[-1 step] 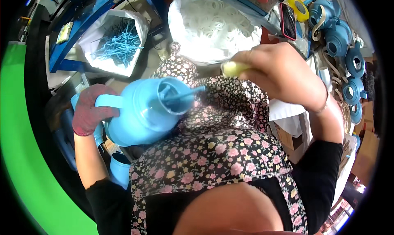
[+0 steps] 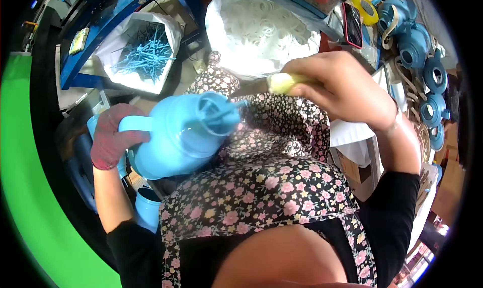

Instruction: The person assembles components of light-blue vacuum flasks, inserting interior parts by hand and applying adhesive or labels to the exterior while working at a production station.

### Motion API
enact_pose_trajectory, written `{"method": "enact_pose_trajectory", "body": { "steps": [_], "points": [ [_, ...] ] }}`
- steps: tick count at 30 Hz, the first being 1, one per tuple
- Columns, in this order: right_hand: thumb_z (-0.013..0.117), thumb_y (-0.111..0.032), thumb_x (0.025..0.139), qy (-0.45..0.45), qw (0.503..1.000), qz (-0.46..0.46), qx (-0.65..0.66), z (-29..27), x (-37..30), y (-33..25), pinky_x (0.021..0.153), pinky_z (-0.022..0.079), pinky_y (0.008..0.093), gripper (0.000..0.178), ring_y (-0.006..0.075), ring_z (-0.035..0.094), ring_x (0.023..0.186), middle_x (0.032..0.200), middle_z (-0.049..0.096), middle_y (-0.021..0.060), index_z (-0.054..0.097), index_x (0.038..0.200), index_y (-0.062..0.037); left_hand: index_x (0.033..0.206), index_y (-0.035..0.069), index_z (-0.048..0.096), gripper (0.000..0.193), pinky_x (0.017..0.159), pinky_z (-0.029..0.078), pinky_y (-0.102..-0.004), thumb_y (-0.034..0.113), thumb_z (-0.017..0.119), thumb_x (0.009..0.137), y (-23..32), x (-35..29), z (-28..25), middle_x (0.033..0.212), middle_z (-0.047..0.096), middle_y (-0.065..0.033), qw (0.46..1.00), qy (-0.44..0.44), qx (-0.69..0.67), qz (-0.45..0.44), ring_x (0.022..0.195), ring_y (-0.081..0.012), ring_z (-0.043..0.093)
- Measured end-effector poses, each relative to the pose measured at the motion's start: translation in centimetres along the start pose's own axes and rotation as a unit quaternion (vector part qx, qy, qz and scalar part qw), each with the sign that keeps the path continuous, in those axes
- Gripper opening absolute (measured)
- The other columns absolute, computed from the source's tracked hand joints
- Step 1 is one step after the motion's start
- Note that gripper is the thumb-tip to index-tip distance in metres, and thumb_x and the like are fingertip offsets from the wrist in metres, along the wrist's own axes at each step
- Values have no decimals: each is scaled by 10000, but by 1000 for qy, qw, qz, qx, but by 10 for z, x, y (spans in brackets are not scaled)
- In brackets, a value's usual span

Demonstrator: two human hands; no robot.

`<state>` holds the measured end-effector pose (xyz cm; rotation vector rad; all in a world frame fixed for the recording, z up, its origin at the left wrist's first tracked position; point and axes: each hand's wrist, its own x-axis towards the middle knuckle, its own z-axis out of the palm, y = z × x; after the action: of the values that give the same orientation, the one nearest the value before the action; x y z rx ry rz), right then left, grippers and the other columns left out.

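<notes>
My left hand (image 2: 113, 137), in a dark red glove, is closed around the handle of a light blue plastic jug (image 2: 173, 137). The jug lies tilted over my lap, its round mouth facing right. Blue plastic spokes or a strip (image 2: 221, 114) show at that mouth, partly blurred. To the right of the mouth, my bare right hand (image 2: 347, 89) grips a knife by its pale yellow handle (image 2: 284, 83). A dark blade (image 2: 251, 88) points left from it, above my floral apron (image 2: 261, 182) and apart from the jug.
Ahead stand a white bag of blue plastic sprue pieces (image 2: 146, 54) and a larger white bag of translucent rings (image 2: 266, 26). Blue moulded parts (image 2: 412, 46), a phone (image 2: 352, 25) and yellow tape (image 2: 366, 11) lie at right. Another blue jug (image 2: 147, 207) is at lower left.
My right hand has shifted slightly left, and the knife blade now shows more clearly. The jug has turned a little in my left hand, moving the blue pieces at its mouth.
</notes>
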<state>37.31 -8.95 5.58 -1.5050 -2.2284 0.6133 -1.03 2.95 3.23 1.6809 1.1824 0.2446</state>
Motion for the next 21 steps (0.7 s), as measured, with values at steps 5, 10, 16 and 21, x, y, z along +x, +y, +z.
{"method": "enact_pose_trajectory", "body": {
  "steps": [5, 10, 16, 21],
  "points": [
    [573, -237, 934, -159, 971, 158, 84, 55, 10, 6, 587, 504, 364, 288, 278, 605, 583, 721, 624, 156, 595, 1098, -1, 896, 129, 656, 341, 651, 455, -392, 245, 827, 625, 9, -6, 50, 693, 587, -45, 821, 109, 407, 385, 673, -271, 580],
    [536, -252, 960, -243, 927, 117, 260, 53, -16, 12, 611, 509, 300, 330, 167, 609, 640, 781, 623, 72, 575, 1187, -15, 945, 109, 641, 348, 819, 450, -448, 189, 791, 641, -26, -9, 39, 877, 627, -83, 802, 154, 419, 398, 906, -324, 575],
    [598, -204, 925, -97, 954, 167, 228, 35, 3, 3, 625, 474, 347, 288, 222, 633, 709, 807, 660, 116, 599, 1126, 3, 1013, 76, 646, 409, 884, 434, -477, 108, 802, 635, -24, 7, 27, 957, 636, -118, 808, 248, 360, 395, 999, -368, 562],
    [603, -189, 913, 5, 970, 203, 136, 36, -18, 5, 658, 493, 342, 292, 244, 642, 722, 858, 664, 165, 605, 1138, -4, 1078, 68, 619, 438, 943, 407, -496, 84, 800, 679, -16, 12, 33, 1010, 623, -111, 820, 194, 389, 371, 1032, -361, 561]
  ]
}}
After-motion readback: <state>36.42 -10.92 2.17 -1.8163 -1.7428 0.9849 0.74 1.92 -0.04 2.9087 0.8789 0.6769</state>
